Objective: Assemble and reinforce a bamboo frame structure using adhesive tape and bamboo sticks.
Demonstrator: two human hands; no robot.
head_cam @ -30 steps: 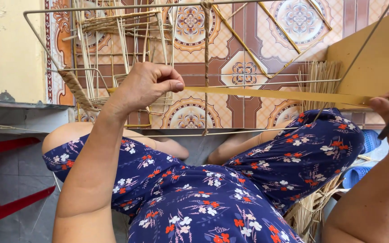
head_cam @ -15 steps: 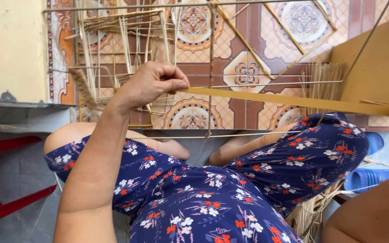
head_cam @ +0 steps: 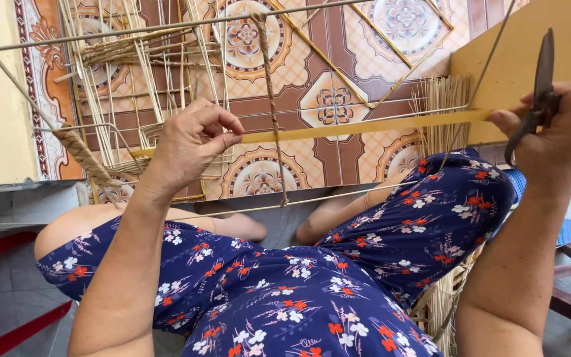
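Two hands work one flat strip (head_cam: 365, 125), which runs level from nine to three o'clock across our wire frame (head_cam: 166, 30). Our left hand (head_cam: 190, 149) pinches its near end between thumb and fingers. Our right hand (head_cam: 553, 132) grips the other end and is also closed on dark scissors (head_cam: 542, 86), blades at twelve. Inside the frame stand thin reeds (head_cam: 110, 99), partly woven, at ten o'clock.
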